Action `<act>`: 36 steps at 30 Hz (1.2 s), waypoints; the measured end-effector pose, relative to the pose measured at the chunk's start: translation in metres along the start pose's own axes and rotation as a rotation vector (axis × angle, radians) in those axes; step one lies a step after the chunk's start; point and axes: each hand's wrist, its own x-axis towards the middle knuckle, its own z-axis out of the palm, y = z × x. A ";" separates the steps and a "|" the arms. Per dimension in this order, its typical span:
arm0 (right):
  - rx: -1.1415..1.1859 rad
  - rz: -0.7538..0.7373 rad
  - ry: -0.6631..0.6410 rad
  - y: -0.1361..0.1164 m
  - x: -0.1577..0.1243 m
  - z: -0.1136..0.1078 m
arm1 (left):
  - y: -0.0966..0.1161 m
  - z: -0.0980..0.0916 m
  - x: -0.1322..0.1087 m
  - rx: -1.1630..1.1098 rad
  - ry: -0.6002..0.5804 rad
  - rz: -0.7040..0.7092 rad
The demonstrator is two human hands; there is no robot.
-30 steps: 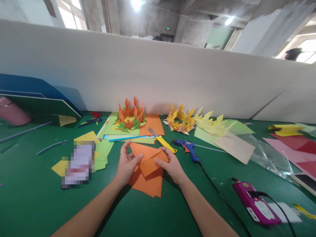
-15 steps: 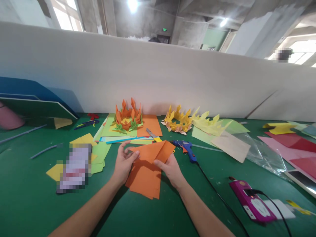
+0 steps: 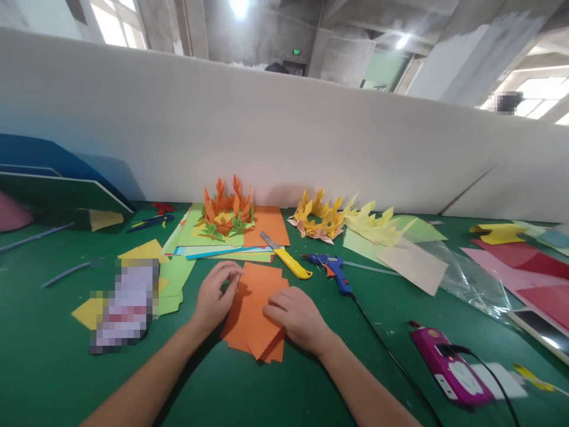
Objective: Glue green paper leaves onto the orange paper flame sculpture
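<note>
A loose stack of orange paper sheets lies on the table in front of me, with one sheet askew on top and its corner pointing down. My left hand is at the stack's upper left edge; its fingers are loosely bent, with a gap between thumb and forefinger and nothing visible in them. From the right, my right hand has its fingers curled over the side of the top orange sheet, its thumb hidden. Just beyond lie a yellow utility knife, blade out, and a blue glue gun.
An orange paper crown stands on stacked coloured paper, beside a yellow paper crown. Pale yellow paper points lie further right. A magenta power unit with a black cable sits right. Pliers lie left, and a white partition bounds the table.
The folded orange sheet that both hands held up has come down onto the stack. My right hand has turned over with its fingers curled; my left has let go of the sheet.
</note>
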 end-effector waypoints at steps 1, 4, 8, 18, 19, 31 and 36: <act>-0.010 -0.008 -0.050 0.000 0.000 0.004 | 0.001 -0.001 -0.003 0.006 -0.069 0.044; 0.041 0.007 -0.164 0.001 0.002 0.009 | 0.004 -0.002 -0.009 0.074 -0.291 0.142; 0.217 0.074 -0.282 0.004 0.000 0.000 | 0.007 0.001 -0.012 0.216 -0.449 0.182; 0.433 0.153 -0.259 0.007 -0.006 -0.010 | 0.016 0.007 -0.013 0.493 -0.564 0.085; 0.434 0.154 -0.252 0.007 -0.006 -0.009 | 0.017 0.007 -0.012 0.513 -0.571 0.071; 0.442 0.177 -0.234 0.007 -0.006 -0.010 | 0.017 0.009 -0.009 0.577 -0.571 0.005; 0.500 0.198 -0.258 0.008 -0.007 -0.012 | 0.014 0.007 -0.009 0.481 -0.479 0.074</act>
